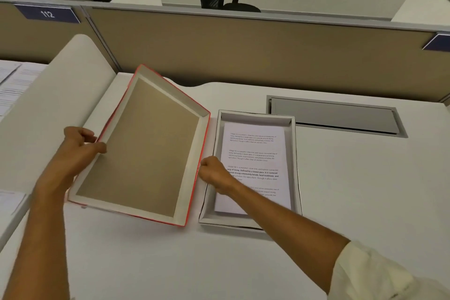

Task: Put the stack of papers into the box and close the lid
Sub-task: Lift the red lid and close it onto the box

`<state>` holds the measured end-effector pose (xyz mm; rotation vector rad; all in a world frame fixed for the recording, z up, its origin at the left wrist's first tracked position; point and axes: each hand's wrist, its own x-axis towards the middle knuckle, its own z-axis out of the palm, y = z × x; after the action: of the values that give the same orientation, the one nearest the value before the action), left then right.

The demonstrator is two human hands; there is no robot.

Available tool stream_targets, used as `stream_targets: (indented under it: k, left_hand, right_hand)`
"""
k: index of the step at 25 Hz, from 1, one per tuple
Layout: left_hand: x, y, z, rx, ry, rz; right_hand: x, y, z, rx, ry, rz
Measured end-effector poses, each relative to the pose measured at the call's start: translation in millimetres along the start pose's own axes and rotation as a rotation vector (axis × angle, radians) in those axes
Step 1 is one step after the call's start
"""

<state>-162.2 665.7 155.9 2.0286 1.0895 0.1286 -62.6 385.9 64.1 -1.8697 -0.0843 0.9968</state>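
A shallow white box [296, 153] lies open on the desk, right of centre. The stack of printed papers [255, 151] rests flat inside it. To its left is the lid [146, 148], red outside and brown inside, tilted with its hollow side up. My left hand [78, 146] grips the lid's left edge. My right hand [214, 173] pinches the lid's right edge, with the forearm crossing over the near part of the box and papers.
A grey cable hatch [336, 117] is set into the desk behind the box. A tan partition [243, 51] runs along the back edge, with office chairs beyond. More printed sheets [12, 85] lie on the neighbouring desk at far left, behind a white curved divider [48, 105].
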Motion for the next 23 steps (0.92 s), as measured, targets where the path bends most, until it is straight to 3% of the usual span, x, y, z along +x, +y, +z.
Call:
stream_targets:
  k: [6,10,14,18,23]
  left_hand:
    - [-52,41,23,0.061,0.083,0.227]
    - [-75,60,41,0.148,0.109,0.319]
    - [-93,76,61,0.195,0.112,0.379]
    - [-100,83,62,0.139,-0.017,0.361]
    - [-86,72,58,-0.232,-0.21,0.259]
  right_hand:
    - [-28,-85,-11,0.294,-0.131,-0.278]
    - [-45,-132,-3,0.323,-0.228,-0.272]
    - [-52,-150,3,0.371,-0.213,-0.283]
    - [-55,-145,-2,0.341,-0.091,-0.25]
    - [-65,-131,-26,0.434,-0.057,-0.19]
